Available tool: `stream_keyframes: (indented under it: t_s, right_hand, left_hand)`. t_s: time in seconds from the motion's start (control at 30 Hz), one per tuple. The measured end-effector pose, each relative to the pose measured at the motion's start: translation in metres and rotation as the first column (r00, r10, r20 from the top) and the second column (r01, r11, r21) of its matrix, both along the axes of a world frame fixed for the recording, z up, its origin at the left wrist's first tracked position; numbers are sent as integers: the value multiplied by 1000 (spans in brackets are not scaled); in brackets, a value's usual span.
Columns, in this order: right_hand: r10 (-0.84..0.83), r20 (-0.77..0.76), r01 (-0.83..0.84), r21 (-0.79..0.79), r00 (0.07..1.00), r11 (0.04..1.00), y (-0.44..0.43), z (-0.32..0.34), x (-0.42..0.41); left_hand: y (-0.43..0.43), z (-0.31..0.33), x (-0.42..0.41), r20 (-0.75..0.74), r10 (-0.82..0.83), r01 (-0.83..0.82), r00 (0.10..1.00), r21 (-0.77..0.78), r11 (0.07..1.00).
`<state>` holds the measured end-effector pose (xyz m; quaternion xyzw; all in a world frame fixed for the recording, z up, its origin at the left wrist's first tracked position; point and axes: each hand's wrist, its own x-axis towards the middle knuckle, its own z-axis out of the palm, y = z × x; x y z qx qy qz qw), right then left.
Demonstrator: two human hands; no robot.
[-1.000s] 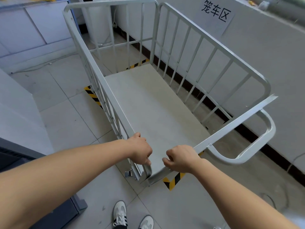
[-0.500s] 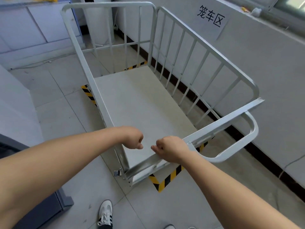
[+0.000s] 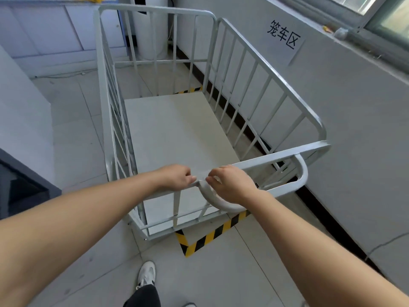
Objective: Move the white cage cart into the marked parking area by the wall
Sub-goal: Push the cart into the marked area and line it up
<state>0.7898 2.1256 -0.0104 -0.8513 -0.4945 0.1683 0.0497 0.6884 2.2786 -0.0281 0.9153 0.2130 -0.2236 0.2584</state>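
The white cage cart point(image 3: 177, 134) stands lengthwise along the right wall, its barred sides upright and its flat deck bare. Yellow-and-black floor tape point(image 3: 208, 240) shows as a corner under the cart's near end, and more floor tape point(image 3: 190, 90) shows at its far end. A paper sign point(image 3: 284, 37) hangs on the wall above the cart. My left hand point(image 3: 177, 178) is curled over the near top rail. My right hand point(image 3: 232, 185) grips the same rail where the curved push handle point(image 3: 302, 171) joins it. The two hands nearly touch.
A dark grey cabinet point(image 3: 22, 191) and a white unit point(image 3: 22, 103) stand close on the left. A white cylinder point(image 3: 150, 29) and low cabinets point(image 3: 55, 29) stand beyond the cart's far end. A window sill point(image 3: 340, 34) runs along the right wall. My shoe point(image 3: 146, 273) is on the tiled floor behind the cart.
The cart has swung round and now lines up with the wall, its near end over the tape corner. Both hands have moved from the near left corner to the middle of the near rail.
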Motion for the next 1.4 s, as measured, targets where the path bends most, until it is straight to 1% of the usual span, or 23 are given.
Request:
stream_keyframes:
  t_s: [0.17,0.27,0.33,0.47,0.57,0.77,0.87,0.93,1.07,1.17,1.3,1.4]
  right_hand:
    - [-75,21,75,-40,997,996,-29,-5,51]
    - [-69,43,71,-58,997,996,-41,-10,82]
    - [-46,64,50,-74,997,996,-46,-11,103]
    - [1,99,10,-103,995,995,-53,-17,143]
    - [48,133,-24,-176,990,984,-61,-22,172]
    - [120,214,-66,-244,970,968,-75,-29,216]
    - [167,234,-112,-231,958,966,-83,-34,237]
    - [193,220,-141,-231,956,963,-84,-35,247]
    - [268,192,-228,-206,944,952,-81,-40,257]
    - [332,217,-295,-186,918,937,-80,-47,265]
    - [397,304,-393,-78,866,916,-81,-60,275]
    - [421,310,-440,-8,853,898,-81,-67,280]
  left_hand:
    - [-16,-13,15,9,101,-101,995,-40,994]
    - [-26,-15,32,-6,125,-125,992,-77,989]
    - [-30,-19,42,-28,124,-125,992,-73,989]
    - [-31,-29,54,-94,130,-134,987,-37,990]
    - [-29,-34,55,-87,161,-164,983,-24,986]
    - [-32,-37,55,-61,142,-135,988,107,985]
    - [-37,-37,55,-59,160,-148,985,166,975]
    - [-40,-37,54,-43,167,-155,985,196,968]
    - [-42,-43,51,47,189,-194,981,275,942]
    - [-46,-42,50,60,208,-217,976,297,930]
    - [-46,-44,51,93,213,-231,973,314,921]
    - [-43,-47,50,84,226,-241,970,322,916]
